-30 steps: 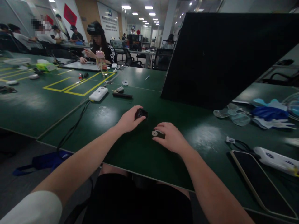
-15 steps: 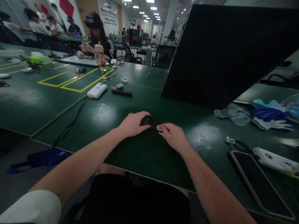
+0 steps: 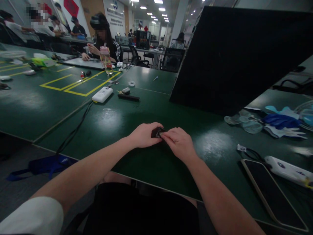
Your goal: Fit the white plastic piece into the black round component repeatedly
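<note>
My left hand (image 3: 144,135) grips a small black hollow part (image 3: 155,132) between thumb and fingers, just above the green table (image 3: 137,169). The part's open end faces right. My right hand (image 3: 179,141) is closed in a pinch, with its fingertips right at that open end. The small pale round piece in this pinch is almost wholly hidden by the fingers. How far it reaches into the black part, I cannot tell.
A large black panel (image 3: 232,62) leans at the right. A phone (image 3: 272,192), a white power bank (image 3: 288,169) and gloves (image 3: 281,122) lie right. Further left are another white power bank (image 3: 102,94), a black bar (image 3: 128,97) and a bottle (image 3: 106,62). A person (image 3: 107,45) sits opposite.
My right hand has moved left and up, bringing the pale round piece to the black part. My left hand has shifted slightly right and down, still holding the part.
</note>
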`<state>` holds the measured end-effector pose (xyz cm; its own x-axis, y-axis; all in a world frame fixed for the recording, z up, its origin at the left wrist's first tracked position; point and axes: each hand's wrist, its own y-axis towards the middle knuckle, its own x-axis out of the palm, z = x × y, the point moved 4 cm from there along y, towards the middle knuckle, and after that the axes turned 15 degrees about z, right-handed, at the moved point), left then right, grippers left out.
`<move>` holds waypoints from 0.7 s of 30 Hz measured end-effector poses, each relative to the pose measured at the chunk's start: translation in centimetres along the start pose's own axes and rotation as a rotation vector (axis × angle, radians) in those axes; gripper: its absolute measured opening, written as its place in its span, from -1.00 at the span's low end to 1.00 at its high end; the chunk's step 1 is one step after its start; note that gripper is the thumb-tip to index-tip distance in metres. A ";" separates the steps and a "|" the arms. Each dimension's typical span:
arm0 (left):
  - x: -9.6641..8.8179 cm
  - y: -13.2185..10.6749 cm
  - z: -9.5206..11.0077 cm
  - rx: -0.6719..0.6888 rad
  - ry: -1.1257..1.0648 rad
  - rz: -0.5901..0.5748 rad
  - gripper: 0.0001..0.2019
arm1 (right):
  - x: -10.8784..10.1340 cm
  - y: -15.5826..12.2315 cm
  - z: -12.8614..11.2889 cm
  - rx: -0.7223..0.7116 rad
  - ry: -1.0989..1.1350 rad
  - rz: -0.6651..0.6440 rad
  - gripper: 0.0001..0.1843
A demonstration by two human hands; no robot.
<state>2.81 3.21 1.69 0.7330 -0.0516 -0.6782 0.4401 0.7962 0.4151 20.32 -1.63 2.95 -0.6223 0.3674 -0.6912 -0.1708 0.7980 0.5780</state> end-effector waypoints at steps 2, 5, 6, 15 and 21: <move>0.1 0.0 0.1 0.002 -0.005 -0.015 -0.53 | 0.5 -0.1 0.0 -0.025 -0.038 -0.043 -0.74; 0.1 0.0 -0.1 -0.020 0.001 -0.022 -0.56 | 0.3 -0.2 0.2 -0.015 -0.025 -0.067 -0.74; 0.1 0.1 -0.2 -0.028 0.003 -0.013 -0.57 | -0.1 -0.1 0.5 0.003 -0.017 -0.036 -0.74; -0.3 0.2 -0.6 -0.011 0.043 0.017 -0.54 | -3.0 -0.2 6.0 0.357 -0.323 -0.205 -0.46; -0.5 0.4 -0.2 -0.005 0.112 0.010 -0.55 | -2.2 -0.3 5.2 0.310 -0.203 -0.264 -0.72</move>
<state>2.47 3.64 2.09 0.6749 0.0238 -0.7376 0.4300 0.7996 0.4193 25.71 -0.19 1.98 -0.4205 0.1934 -0.8865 -0.0479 0.9709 0.2345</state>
